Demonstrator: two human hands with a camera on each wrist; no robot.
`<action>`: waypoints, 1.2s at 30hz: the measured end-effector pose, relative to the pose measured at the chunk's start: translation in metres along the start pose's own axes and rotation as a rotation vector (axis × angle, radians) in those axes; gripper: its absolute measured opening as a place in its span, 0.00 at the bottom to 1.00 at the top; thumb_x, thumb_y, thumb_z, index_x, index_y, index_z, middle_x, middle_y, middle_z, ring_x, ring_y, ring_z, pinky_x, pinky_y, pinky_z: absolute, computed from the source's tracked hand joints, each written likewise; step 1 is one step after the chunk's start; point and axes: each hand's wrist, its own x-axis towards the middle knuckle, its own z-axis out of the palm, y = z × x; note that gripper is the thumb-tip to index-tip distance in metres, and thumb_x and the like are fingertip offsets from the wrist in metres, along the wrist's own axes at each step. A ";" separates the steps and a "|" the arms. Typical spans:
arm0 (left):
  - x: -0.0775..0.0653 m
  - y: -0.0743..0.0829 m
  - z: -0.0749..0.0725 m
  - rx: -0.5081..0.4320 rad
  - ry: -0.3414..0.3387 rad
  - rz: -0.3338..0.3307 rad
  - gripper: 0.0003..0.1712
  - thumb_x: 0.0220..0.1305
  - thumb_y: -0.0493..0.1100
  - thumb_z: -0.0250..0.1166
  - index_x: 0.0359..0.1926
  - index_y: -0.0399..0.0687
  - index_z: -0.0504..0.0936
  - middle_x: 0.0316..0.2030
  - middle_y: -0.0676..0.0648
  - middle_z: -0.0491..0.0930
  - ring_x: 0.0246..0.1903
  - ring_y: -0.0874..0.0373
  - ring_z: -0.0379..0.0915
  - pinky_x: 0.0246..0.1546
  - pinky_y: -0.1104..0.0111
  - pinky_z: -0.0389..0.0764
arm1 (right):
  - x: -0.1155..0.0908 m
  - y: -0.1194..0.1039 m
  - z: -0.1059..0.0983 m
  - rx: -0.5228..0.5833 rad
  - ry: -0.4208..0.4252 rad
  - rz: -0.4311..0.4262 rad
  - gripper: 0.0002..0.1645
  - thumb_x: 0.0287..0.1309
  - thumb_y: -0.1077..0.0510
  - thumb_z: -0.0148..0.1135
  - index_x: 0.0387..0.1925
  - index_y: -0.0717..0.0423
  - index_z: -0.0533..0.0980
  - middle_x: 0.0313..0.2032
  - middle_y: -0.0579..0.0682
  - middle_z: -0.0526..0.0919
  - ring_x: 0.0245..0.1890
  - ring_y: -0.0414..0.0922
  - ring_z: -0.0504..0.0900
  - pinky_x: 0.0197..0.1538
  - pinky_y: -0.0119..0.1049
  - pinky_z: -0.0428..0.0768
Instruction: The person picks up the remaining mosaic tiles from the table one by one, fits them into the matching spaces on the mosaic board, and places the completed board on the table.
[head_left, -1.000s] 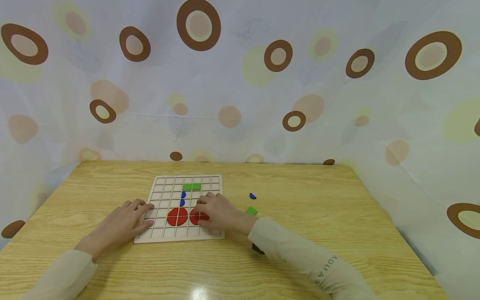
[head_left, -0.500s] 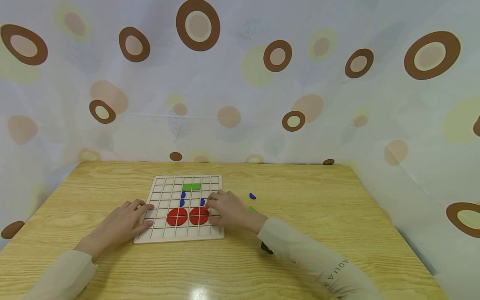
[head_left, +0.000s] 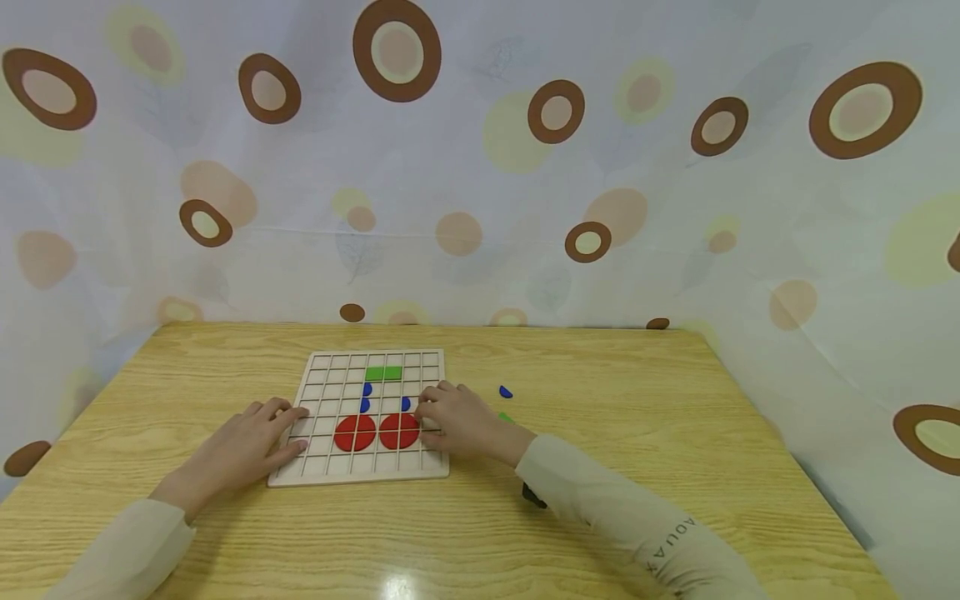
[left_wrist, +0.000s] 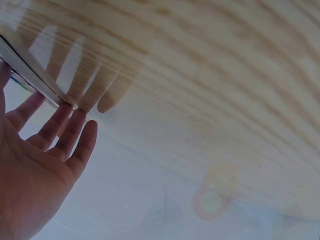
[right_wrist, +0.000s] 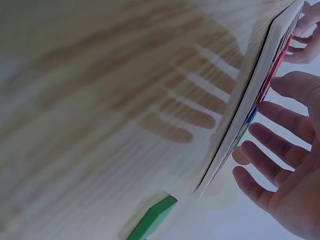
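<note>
While its fingers stay extended and slightly spread, the right hand (head_left: 459, 421) has a released grip, just beside the right red disc (head_left: 390, 438); whether the fingertips touch this disc, I cannot tell. The left hand (head_left: 243, 446) is likewise unclenched, its fingertips resting at the left edge of the white grid board (head_left: 362, 466), which lies flat between both hands. On the board, the left red disc (head_left: 347, 440) is next to the right one, and a single blue half-disc (head_left: 406, 403) is placed just behind the latter. Further back are two blue half-discs (head_left: 365, 405), one behind the other, then two green squares (head_left: 393, 373) side by side. To the right of the board, on the wooden table (head_left: 637, 417), lie a loose blue piece (head_left: 506, 392) and a green piece (right_wrist: 155, 216), partly hidden in the head view. Behind the table hangs a patterned cloth (head_left: 480, 175).
</note>
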 end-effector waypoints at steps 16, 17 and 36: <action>0.001 0.000 0.000 -0.003 0.004 0.012 0.26 0.60 0.56 0.59 0.55 0.46 0.74 0.47 0.43 0.73 0.43 0.46 0.71 0.42 0.49 0.74 | -0.003 0.011 -0.001 0.024 0.080 0.005 0.12 0.56 0.52 0.58 0.43 0.47 0.78 0.47 0.46 0.77 0.46 0.45 0.74 0.44 0.41 0.76; 0.001 0.000 -0.001 -0.004 0.004 0.010 0.26 0.60 0.55 0.59 0.55 0.46 0.74 0.47 0.43 0.73 0.43 0.46 0.71 0.42 0.49 0.74 | -0.004 0.013 -0.001 0.023 0.086 0.010 0.12 0.56 0.52 0.58 0.43 0.47 0.78 0.47 0.46 0.77 0.46 0.45 0.74 0.44 0.41 0.76; 0.000 0.000 0.001 0.009 0.007 0.003 0.25 0.60 0.55 0.60 0.54 0.47 0.75 0.46 0.43 0.73 0.42 0.47 0.71 0.42 0.50 0.74 | -0.034 0.060 -0.002 0.095 0.192 0.125 0.13 0.55 0.52 0.61 0.41 0.53 0.78 0.45 0.50 0.78 0.45 0.49 0.75 0.44 0.49 0.77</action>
